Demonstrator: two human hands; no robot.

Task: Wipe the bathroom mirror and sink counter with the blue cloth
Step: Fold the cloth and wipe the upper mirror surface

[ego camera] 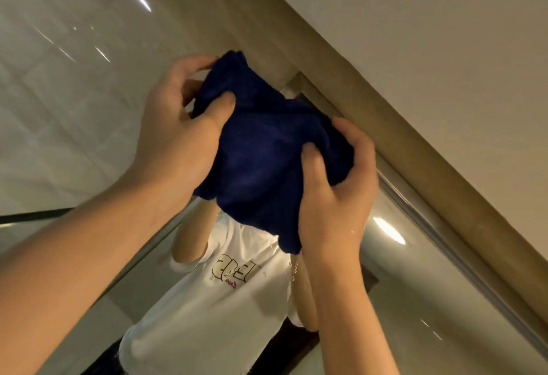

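Seemingly early on, the head view shows the left hand (pixel 175 128) and right hand (pixel 335 185) with fingers bunching the blue cloth (pixel 267 149) before the mirror (pixel 400 285), near its upper edge; the sink surface is out of sight.

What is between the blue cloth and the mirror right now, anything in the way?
Nothing visible. Both the left hand and right hand grip the blue cloth, bunched up in front of the mirror, with no object between cloth and glass.
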